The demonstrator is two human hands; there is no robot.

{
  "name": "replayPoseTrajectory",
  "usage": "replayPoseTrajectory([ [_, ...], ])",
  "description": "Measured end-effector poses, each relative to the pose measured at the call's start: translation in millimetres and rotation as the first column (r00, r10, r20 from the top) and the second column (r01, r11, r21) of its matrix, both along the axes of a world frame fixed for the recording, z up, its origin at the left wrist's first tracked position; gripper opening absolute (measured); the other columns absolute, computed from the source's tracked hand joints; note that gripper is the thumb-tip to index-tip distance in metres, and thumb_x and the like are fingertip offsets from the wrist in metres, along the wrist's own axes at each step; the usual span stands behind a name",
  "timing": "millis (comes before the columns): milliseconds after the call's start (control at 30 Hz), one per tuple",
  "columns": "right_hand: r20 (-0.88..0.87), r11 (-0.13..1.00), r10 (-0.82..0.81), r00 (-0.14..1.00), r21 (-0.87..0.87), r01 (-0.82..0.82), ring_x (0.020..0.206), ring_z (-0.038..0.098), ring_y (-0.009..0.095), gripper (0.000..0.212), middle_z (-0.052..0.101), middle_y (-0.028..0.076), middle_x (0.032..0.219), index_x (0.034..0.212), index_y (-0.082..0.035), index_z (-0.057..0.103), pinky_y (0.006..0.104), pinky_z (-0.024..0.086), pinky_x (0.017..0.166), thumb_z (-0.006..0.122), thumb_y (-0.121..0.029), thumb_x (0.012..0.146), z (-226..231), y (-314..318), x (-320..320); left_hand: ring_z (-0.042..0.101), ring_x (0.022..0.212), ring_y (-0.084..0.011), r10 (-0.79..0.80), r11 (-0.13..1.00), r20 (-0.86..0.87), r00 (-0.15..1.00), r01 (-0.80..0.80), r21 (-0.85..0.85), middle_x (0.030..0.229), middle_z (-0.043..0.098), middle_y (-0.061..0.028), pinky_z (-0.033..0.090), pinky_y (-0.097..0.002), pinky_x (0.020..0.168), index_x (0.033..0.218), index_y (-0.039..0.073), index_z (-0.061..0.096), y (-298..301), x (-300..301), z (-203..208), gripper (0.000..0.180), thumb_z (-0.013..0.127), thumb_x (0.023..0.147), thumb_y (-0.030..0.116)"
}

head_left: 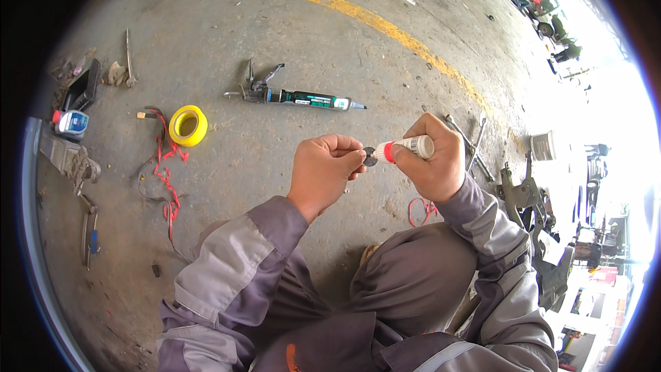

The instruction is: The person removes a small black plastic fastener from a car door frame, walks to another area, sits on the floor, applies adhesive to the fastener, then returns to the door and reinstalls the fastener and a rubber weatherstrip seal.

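Note:
Between the thumb and fingers of my left hand (322, 171) is a small dark round disc (370, 157), partly covered by the fingertips. My right hand (438, 158) is closed around a small white bottle (417, 147) with a red collar, tipped sideways. Its nozzle end points left and meets or nearly meets the disc; I cannot tell whether they touch. Beyond my hands a caulking gun (265, 89) lies on the floor, loaded with a black and teal cartridge (313, 100) whose nozzle points right.
Left on the concrete floor are a yellow tape roll (188, 126), tangled red and black wire (167, 182), a white bottle with a red cap (70, 122) and an adjustable wrench (89, 231). Right lie crossed wrenches (474, 145), metal parts (523, 196) and a pale bucket (542, 145).

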State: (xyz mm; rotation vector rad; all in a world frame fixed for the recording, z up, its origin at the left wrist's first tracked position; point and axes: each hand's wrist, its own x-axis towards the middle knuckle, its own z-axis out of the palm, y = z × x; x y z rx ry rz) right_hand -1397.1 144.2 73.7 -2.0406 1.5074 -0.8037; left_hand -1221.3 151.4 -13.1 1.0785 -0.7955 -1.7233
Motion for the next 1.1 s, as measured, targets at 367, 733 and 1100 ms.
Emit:
replayPoseTrajectory([
  [367, 0.03, 0.999, 0.02, 0.999, -0.038, -0.019, 0.054, 0.056, 0.009, 0.024, 0.059, 0.005, 0.059, 0.075, -0.002, 0.055, 0.0269, 0.045, 0.048, 0.076, -0.013, 0.074, -2.9, -1.3, -0.2, 0.066, 0.083, -0.0138, -0.11, 0.987, -0.133, 0.985, 0.124, 0.101, 0.094, 0.068, -0.0073, 0.055, -0.0258, 0.073, 0.11, -0.002, 0.063, -1.8, 3.2, -1.8, 0.025, 0.067, 0.089, 0.01],
  [733, 0.107, 1.0, -0.017, 0.994, -0.004, 0.018, 0.057, 0.052, 0.006, 0.02, 0.058, 0.002, 0.061, 0.077, -0.002, 0.055, 0.0251, 0.042, 0.049, 0.073, -0.009, 0.075, 1.7, -0.6, -6.1, 0.064, 0.091, -0.0135, -0.144, 0.99, -0.186, 0.972, 0.143, -0.022, 0.104, 0.065, -0.0078, 0.054, -0.0279, 0.084, 0.123, -0.004, 0.058, -0.2, 0.9, -5.5, 0.039, 0.069, 0.085, -0.001],
  [1100, 0.418, 0.992, -0.013, 0.909, 0.118, -0.04, 0.061, 0.049, 0.004, 0.014, 0.057, 0.0, 0.069, 0.082, -0.003, 0.057, 0.0227, 0.039, 0.054, 0.068, -0.007, 0.075, 6.2, -3.5, -15.0, 0.063, 0.09, -0.0123, -0.136, 0.991, -0.276, 0.951, 0.124, -0.059, 0.1, 0.065, -0.0042, 0.053, -0.0268, 0.083, 0.12, 0.0, 0.062, 0.8, 2.9, -2.9, 0.035, 0.069, 0.085, -0.002],
])
